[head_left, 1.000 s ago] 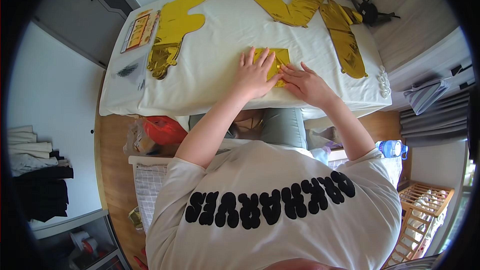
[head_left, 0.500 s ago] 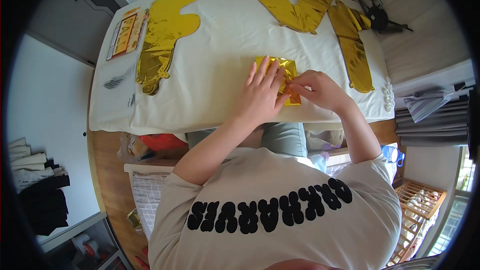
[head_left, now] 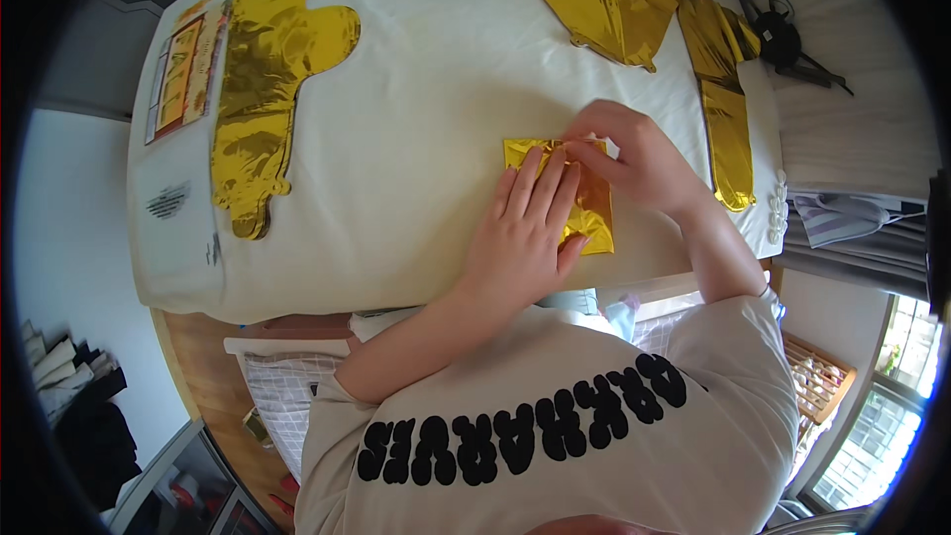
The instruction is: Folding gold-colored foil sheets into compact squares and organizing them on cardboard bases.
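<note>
The foil square point(head_left: 596, 210) lies just right of the frame's centre, on the white-covered counter point(head_left: 396, 159). The left hand point(head_left: 517, 246) rests flat across it, fingers extended, thumb apart. The right hand point(head_left: 636, 163) curls over its upper edge, thumb near forefinger; whether they pinch the foil, I cannot tell. A gold sheet point(head_left: 265, 64) lies at upper left beside a card point(head_left: 181, 74); a black device point(head_left: 781, 38) sits at upper right.
</note>
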### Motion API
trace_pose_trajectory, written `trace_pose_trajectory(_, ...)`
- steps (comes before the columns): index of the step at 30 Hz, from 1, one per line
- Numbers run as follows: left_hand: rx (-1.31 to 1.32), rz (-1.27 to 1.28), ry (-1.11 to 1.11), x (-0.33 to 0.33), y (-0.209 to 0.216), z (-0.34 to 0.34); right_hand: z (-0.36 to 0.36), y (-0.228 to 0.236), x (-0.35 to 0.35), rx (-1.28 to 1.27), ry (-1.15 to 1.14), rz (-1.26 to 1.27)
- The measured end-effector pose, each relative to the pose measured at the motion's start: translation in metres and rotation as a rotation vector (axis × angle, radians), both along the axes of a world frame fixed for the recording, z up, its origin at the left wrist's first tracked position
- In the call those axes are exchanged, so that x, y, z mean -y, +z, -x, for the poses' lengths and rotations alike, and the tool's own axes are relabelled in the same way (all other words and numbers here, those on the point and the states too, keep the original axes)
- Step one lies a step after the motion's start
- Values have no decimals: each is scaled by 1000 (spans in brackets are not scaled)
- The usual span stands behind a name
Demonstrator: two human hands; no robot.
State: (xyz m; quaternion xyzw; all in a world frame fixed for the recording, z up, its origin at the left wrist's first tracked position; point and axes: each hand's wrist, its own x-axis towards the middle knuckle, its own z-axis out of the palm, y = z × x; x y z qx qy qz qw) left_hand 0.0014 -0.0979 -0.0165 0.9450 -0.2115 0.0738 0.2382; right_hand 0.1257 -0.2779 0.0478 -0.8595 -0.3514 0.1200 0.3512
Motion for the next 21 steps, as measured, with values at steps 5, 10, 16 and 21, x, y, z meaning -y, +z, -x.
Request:
trace_pose_trajectory(5,-42,11,1,0,4,0,-27,6,-34,-272,-34,128)
trace_pose_trajectory(10,-30,-21,8,0,2,1,-53,14,-54,-510,-36,324)
trace_pose_trajectory(16,-49,-47,-4,0,3,3,-72,22,-66,-737,79,540)
trace_pose_trajectory(21,-23,-37,7,0,0,5,-74,26,-68,-748,140,562)
